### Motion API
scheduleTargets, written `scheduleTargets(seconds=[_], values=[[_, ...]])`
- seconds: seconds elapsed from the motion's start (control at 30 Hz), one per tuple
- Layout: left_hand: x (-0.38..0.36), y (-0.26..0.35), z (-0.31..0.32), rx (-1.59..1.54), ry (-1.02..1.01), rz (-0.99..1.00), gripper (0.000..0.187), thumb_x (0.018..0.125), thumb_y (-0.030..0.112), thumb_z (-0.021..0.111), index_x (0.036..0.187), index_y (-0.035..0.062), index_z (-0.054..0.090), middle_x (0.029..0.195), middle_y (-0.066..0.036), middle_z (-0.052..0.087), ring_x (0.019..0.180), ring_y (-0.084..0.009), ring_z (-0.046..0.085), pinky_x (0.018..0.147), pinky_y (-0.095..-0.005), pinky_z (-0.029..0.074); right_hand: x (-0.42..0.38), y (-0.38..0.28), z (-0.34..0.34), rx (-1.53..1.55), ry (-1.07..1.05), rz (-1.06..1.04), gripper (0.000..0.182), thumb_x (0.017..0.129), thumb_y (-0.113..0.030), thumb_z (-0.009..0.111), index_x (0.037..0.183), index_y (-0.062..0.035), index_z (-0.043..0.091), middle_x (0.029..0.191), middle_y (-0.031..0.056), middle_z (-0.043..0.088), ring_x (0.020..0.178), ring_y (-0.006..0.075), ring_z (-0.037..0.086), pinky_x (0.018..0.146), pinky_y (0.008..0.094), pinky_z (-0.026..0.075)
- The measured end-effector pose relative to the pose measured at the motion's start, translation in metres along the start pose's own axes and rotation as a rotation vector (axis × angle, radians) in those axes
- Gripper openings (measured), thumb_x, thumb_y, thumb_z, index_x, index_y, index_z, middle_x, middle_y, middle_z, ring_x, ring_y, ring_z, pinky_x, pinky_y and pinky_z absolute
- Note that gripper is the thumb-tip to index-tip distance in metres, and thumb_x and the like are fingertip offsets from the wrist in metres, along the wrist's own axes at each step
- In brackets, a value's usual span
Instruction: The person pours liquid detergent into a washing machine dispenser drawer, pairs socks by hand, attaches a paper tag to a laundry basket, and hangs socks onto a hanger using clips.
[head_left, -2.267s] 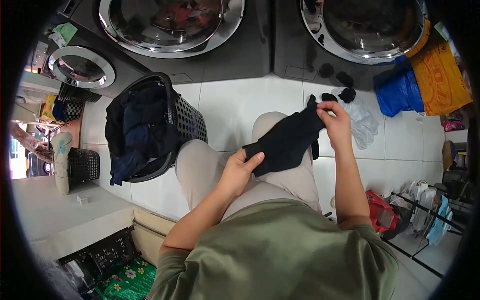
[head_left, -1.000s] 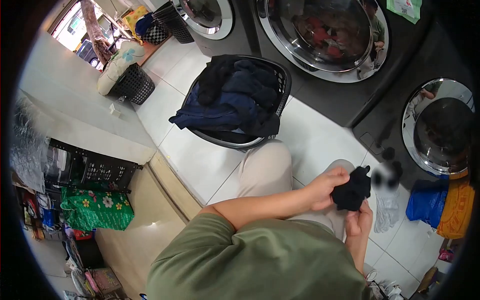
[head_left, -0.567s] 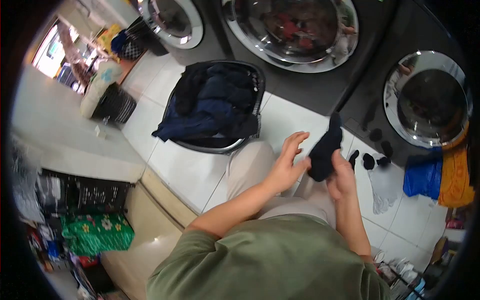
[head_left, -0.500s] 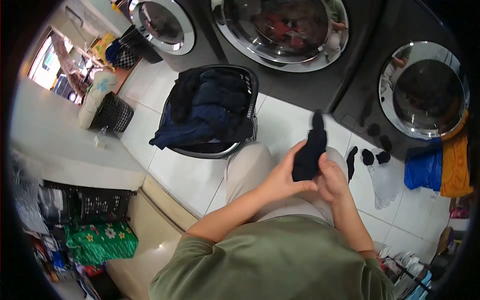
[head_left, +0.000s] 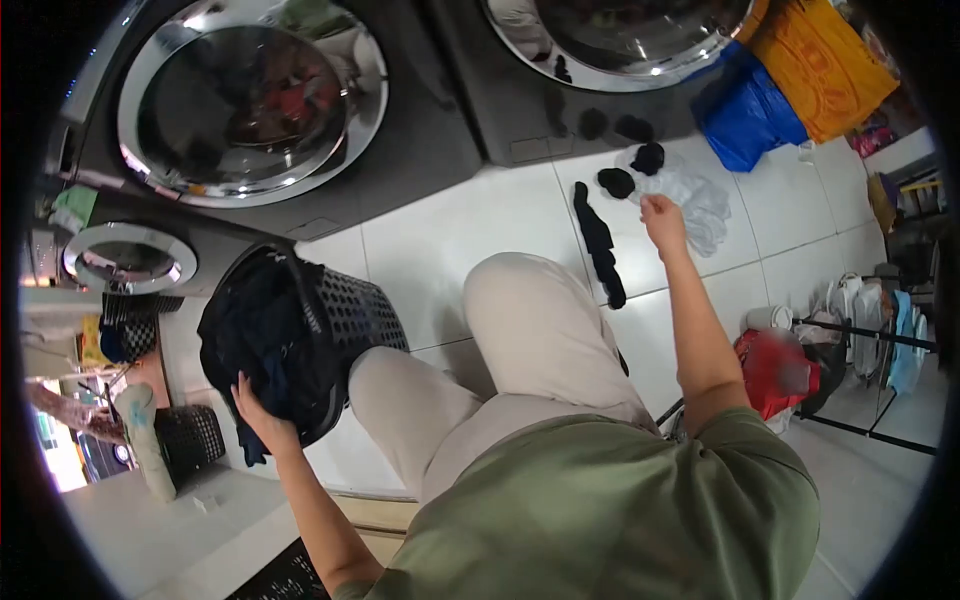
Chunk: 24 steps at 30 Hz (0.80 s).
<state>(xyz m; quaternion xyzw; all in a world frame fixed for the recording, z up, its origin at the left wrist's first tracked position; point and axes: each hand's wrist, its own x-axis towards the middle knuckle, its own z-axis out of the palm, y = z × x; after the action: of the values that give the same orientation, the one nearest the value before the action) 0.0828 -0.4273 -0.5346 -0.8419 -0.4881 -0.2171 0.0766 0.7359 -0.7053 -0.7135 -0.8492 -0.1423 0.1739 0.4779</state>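
My left hand lies open, fingers spread, on the dark clothes heaped in the basket, by its near edge. They look soft, limp and light singly; a pinched fold should lift one. The heap shows no single long axis, though one loose end hangs past that edge, pointing floorward. My right hand is loosely curled near the plastic bag; I cannot tell whether it holds anything.

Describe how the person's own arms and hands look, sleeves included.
The shirt is olive green, with short sleeves that leave the forearms bare. The left hand and right hand are ungloved, and both wrists are uncovered.
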Motion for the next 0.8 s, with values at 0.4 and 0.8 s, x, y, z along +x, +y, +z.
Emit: scheduleTargets(seconds=[0.4, 0.8], values=[[0.074, 0.194, -0.053, -0.011, 0.304, 0.296, 0.022, 0.089, 0.005, 0.061, 0.110, 0.0021, 0.066, 0.134, -0.018, 0.052, 0.125, -0.0370, 0.049, 0.107, -0.0461, 0.036, -0.034, 0.184, 0.140, 0.028, -0.130, 0.196, 0.028, 0.080, -0.017, 0.069, 0.101, -0.0010, 0.060, 0.078, 0.0110, 0.065, 0.064, 0.0208, 0.061, 0.060, 0.0329, 0.050], [0.059, 0.405, 0.069, -1.623, -1.039, -0.528, 0.027, 0.088, 0.011, 0.069, 0.110, 0.0021, 0.057, 0.102, -0.007, 0.063, 0.089, -0.0130, 0.061, 0.080, -0.0287, 0.050, -0.114, -0.131, -0.023, 0.785, -1.207, 0.211, 0.022, 0.095, -0.022, 0.061, 0.101, -0.0014, 0.059, 0.071, 0.0068, 0.063, 0.050, 0.0060, 0.050, 0.046, 0.0196, 0.039]])
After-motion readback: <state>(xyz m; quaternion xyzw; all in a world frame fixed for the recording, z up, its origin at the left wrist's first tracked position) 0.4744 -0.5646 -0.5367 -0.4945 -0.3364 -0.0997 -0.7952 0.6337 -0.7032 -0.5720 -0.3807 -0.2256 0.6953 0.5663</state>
